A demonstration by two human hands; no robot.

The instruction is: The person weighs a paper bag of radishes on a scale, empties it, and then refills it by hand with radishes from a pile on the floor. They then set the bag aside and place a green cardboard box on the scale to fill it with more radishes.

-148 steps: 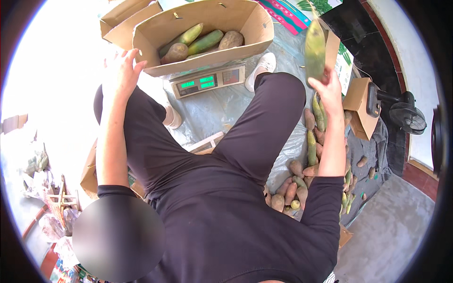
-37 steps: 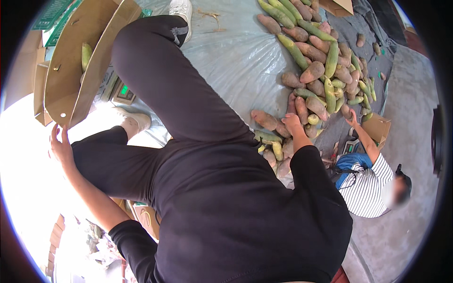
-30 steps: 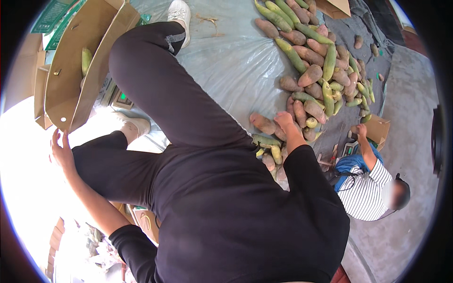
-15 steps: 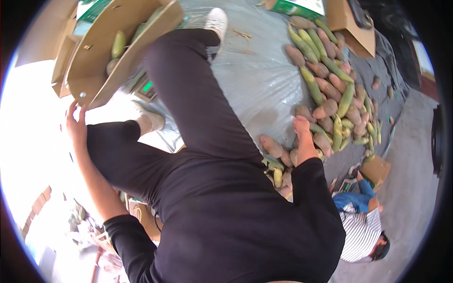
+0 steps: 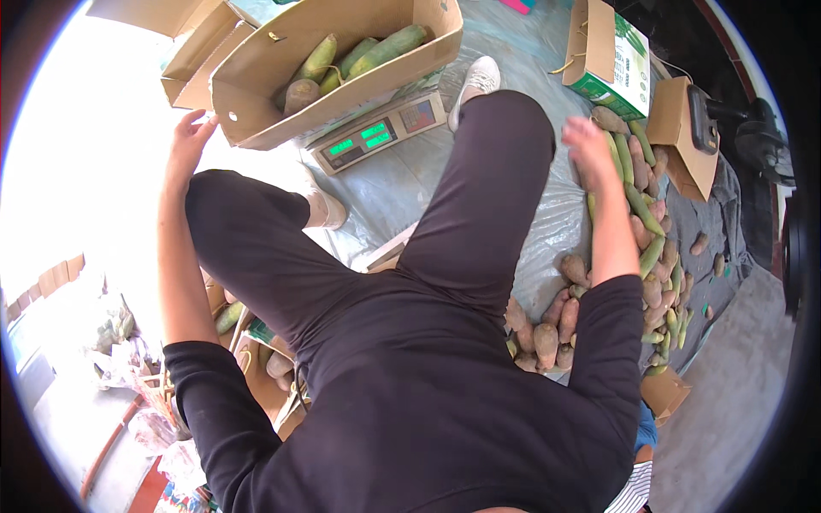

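Note:
An open cardboard box (image 5: pixel 342 111) stands on a digital scale (image 5: pixel 376 137) with a lit green display. Inside it lie several long green vegetables (image 5: pixel 389 53) and a brown tuber (image 5: pixel 301 97). My left hand (image 5: pixel 190 141) is at the box's left corner, fingers apart, the fingertips at or just beside the cardboard; contact is hard to tell. My right hand (image 5: pixel 588 152), slightly blurred, is raised beyond my right knee, its fingers loosely apart and nothing seen in them. Just right of it spreads a pile of reddish-brown tubers (image 5: pixel 640 232) and long green vegetables (image 5: pixel 643 208).
More tubers (image 5: pixel 546 342) lie by my right thigh. A green-and-white carton (image 5: pixel 620 73) and a tipped brown box (image 5: pixel 684 137) stand at the far right. Open boxes with produce (image 5: pixel 265 359) sit at my left hip. Plastic sheeting (image 5: pixel 547 231) covers the floor. Another person's striped clothing (image 5: pixel 633 492) shows lower right.
My right hand has moved from the near tubers forward, past my knee. The view has shifted, so more of the box and scale shows. My left hand stays by the box corner.

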